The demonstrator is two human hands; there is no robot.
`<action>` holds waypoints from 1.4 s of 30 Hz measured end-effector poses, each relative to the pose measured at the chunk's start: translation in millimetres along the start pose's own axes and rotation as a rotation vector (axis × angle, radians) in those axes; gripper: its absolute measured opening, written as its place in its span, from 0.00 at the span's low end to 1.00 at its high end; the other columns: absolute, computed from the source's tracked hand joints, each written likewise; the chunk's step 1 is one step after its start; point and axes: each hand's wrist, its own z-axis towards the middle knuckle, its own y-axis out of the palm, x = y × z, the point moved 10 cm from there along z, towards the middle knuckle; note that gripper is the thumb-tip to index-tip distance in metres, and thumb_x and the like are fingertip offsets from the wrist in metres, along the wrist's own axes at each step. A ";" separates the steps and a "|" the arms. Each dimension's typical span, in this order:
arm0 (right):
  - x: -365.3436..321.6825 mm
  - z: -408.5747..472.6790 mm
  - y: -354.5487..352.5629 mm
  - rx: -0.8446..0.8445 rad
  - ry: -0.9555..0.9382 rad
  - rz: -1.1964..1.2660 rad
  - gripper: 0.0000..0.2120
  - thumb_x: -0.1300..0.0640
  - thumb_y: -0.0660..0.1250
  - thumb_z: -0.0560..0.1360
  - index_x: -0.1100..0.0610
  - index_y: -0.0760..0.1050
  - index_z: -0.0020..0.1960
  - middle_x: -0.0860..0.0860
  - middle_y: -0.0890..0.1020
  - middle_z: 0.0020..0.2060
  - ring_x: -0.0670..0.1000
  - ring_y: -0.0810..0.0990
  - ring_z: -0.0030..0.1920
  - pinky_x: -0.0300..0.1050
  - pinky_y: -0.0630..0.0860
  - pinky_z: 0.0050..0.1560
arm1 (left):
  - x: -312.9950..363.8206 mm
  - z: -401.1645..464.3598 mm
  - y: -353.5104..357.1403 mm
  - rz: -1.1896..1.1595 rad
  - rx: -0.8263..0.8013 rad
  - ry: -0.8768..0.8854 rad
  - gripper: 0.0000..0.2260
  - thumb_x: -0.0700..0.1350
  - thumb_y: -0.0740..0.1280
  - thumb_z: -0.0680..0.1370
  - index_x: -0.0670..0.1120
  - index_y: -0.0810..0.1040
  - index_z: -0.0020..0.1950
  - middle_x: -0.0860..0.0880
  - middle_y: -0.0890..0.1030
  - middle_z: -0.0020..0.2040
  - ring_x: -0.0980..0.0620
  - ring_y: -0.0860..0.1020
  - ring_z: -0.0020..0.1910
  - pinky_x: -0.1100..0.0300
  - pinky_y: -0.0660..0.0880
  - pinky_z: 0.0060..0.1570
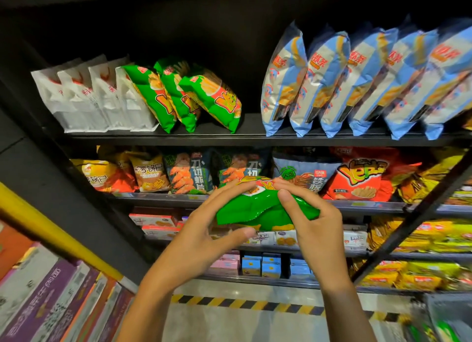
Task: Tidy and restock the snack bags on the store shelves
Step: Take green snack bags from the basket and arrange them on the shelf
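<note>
Readable print: 刀切虾片 on the dark blue shrimp-chip bags (190, 172) on the second shelf, 铁板 on the grey-blue bag (305, 173) beside them, large orange cartoon lettering on the red fries bag (358, 178) toward the right end. Red characters on the light blue bags (357, 83) lined up along the right half of the top shelf (250, 132), too blurred to read. Same orange lettering on the three green bags (186, 96) leaning near that shelf's middle, against white bags (92, 99) at its left end.

Left hand (201, 229) curled round the left end of a green snack bag (258, 209), fingers on top, thumb beneath. Right hand (314, 219) gripping the right end, thumb pressed onto the front face.

Held bag glossy, crumpled, creased across the middle, in front of the second shelf's front edge, below the leaning green ones.
</note>
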 end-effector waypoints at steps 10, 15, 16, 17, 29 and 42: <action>11.5 -7.0 22.6 -0.295 0.154 0.105 0.17 0.61 0.70 0.78 0.49 0.81 0.66 0.44 0.84 0.61 0.47 0.83 0.62 0.48 0.82 0.60 | -22.9 -6.9 -21.0 -0.234 0.266 -0.150 0.16 0.49 0.59 0.84 0.49 0.79 0.69 0.47 0.83 0.64 0.39 0.87 0.47 0.46 0.85 0.44; 13.4 -8.7 27.0 -0.336 0.133 0.066 0.19 0.62 0.71 0.78 0.47 0.80 0.67 0.44 0.82 0.65 0.46 0.80 0.66 0.44 0.79 0.63 | -25.8 -6.1 -21.0 -0.236 0.270 -0.146 0.18 0.49 0.54 0.85 0.48 0.80 0.67 0.48 0.85 0.60 0.44 0.87 0.50 0.57 0.84 0.43; 13.3 -8.6 26.6 -0.338 0.135 0.068 0.20 0.62 0.70 0.79 0.48 0.80 0.67 0.43 0.82 0.66 0.46 0.79 0.67 0.45 0.79 0.64 | -26.5 -5.1 -20.4 -0.237 0.261 -0.144 0.18 0.49 0.54 0.85 0.48 0.80 0.67 0.50 0.84 0.62 0.46 0.86 0.54 0.58 0.84 0.46; 12.4 -8.5 26.0 -0.342 0.138 0.077 0.19 0.62 0.70 0.79 0.48 0.80 0.68 0.43 0.81 0.67 0.46 0.78 0.68 0.45 0.79 0.64 | -26.3 -4.2 -20.0 -0.223 0.242 -0.132 0.18 0.50 0.54 0.86 0.50 0.80 0.67 0.53 0.83 0.65 0.48 0.83 0.61 0.58 0.82 0.52; 5.2 32.5 18.0 -0.184 0.127 0.044 0.28 0.52 0.74 0.75 0.34 0.72 0.72 0.32 0.79 0.64 0.30 0.72 0.68 0.45 0.70 0.73 | 17.7 18.1 -20.0 0.109 0.005 0.222 0.34 0.44 0.66 0.84 0.61 0.51 0.83 0.65 0.43 0.83 0.60 0.47 0.83 0.69 0.55 0.76; 3.7 84.8 76.6 -0.229 0.027 -0.098 0.28 0.49 0.72 0.77 0.33 0.69 0.73 0.33 0.75 0.70 0.36 0.71 0.72 0.51 0.68 0.77 | -46.0 86.9 -98.9 -0.379 0.233 -0.074 0.33 0.56 0.77 0.73 0.63 0.66 0.74 0.59 0.81 0.67 0.57 0.80 0.65 0.50 0.75 0.68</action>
